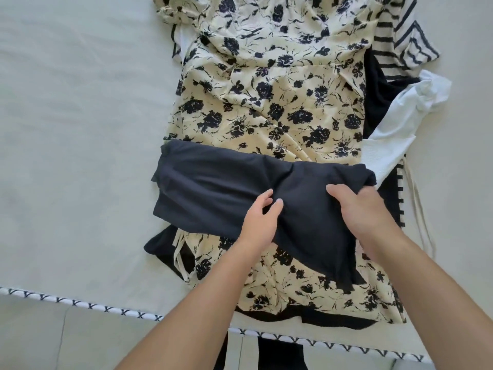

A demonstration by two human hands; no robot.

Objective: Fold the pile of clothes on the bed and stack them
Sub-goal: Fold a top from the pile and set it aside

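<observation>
1. The dark navy garment (213,182) is lying across the pile on the bed, on top of the floral dress (266,102). It is partly folded, and its lower right corner is hanging loose over the dress.
2. Your left hand (260,217) is gripping the navy cloth near its middle. The thumb and fingers are curling around a fold, but the fingertips are going under the cloth, so you cannot see all of them.
3. Your right hand (362,209) is also holding the navy garment, on its right part. The fingers are hidden in the bunched cloth; only the thumb and the back of the hand are showing.
4. The floral dress is spreading under the navy piece, and its top is cut off by the frame edge.
5. A striped top (394,30) and a white garment (405,116) are sticking out on the right. How they are lying below the dress is hard to tell.
6. Black cloth (160,244) is peeking out under the dress at the near side.
7. The pale bedsheet (80,129) is ending at a patterned trim (93,307).
</observation>
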